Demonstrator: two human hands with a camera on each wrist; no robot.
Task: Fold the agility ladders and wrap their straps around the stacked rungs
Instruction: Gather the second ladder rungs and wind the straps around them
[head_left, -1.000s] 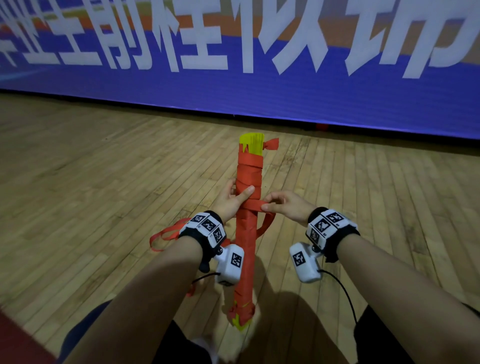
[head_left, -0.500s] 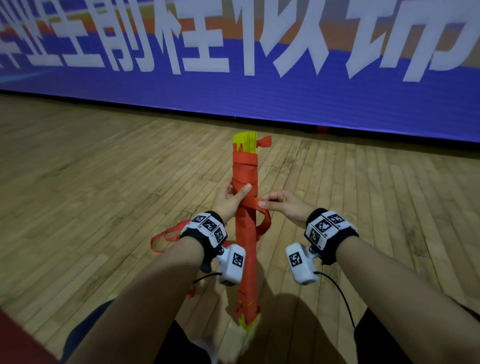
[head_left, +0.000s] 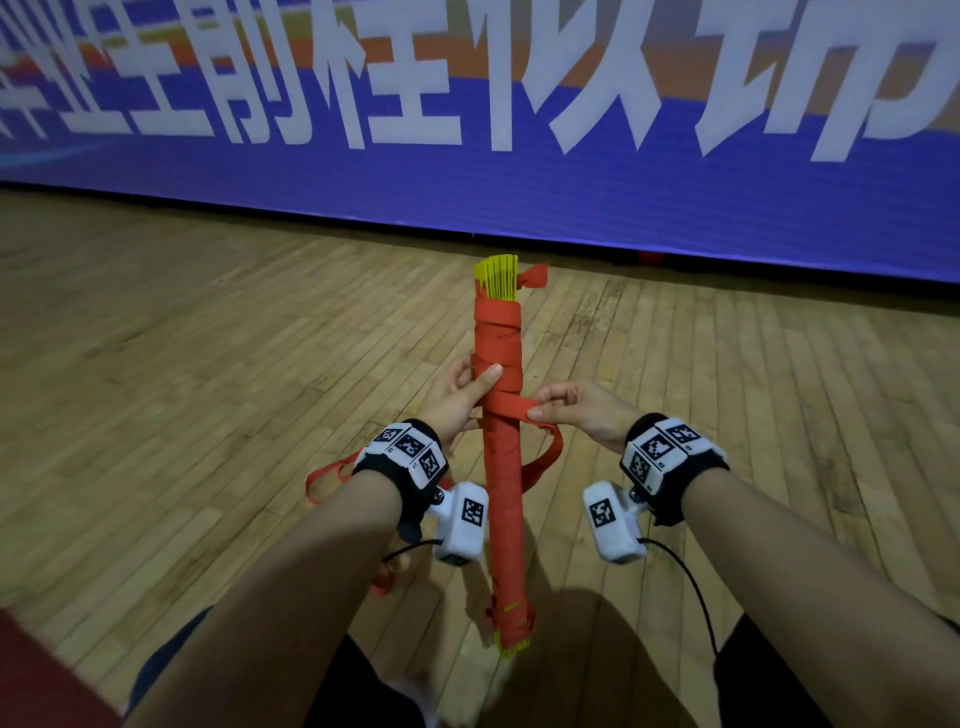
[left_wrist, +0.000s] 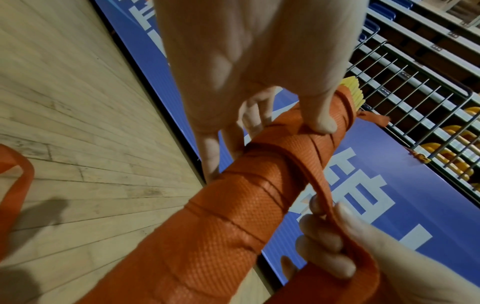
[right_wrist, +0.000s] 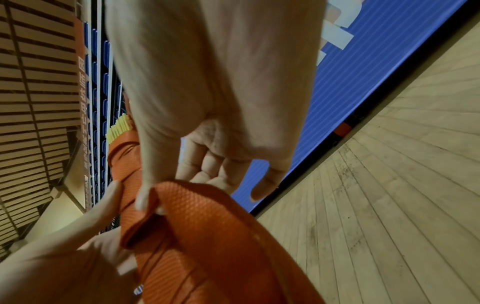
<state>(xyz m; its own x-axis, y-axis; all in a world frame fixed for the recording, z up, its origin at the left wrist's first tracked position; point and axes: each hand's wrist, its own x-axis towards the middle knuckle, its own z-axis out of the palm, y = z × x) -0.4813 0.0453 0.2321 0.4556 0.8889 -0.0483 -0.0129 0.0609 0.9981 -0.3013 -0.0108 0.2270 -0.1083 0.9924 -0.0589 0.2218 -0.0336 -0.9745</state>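
The bundle of rungs (head_left: 501, 467) stood nearly upright between the two forearms, yellow ends showing at its top (most of it already wound in orange). The left hand (head_left: 457, 397) gripped the bundle, thumb laid across the wraps. The right hand (head_left: 576, 410) pinched the strap (head_left: 511, 405) just beside the bundle, above the wooden floor (head_left: 208, 364).

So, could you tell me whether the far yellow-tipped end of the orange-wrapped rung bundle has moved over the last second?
Cannot tell: the far yellow-tipped end sits nearer the blue banner, but the banner shifted too, so the camera moved.
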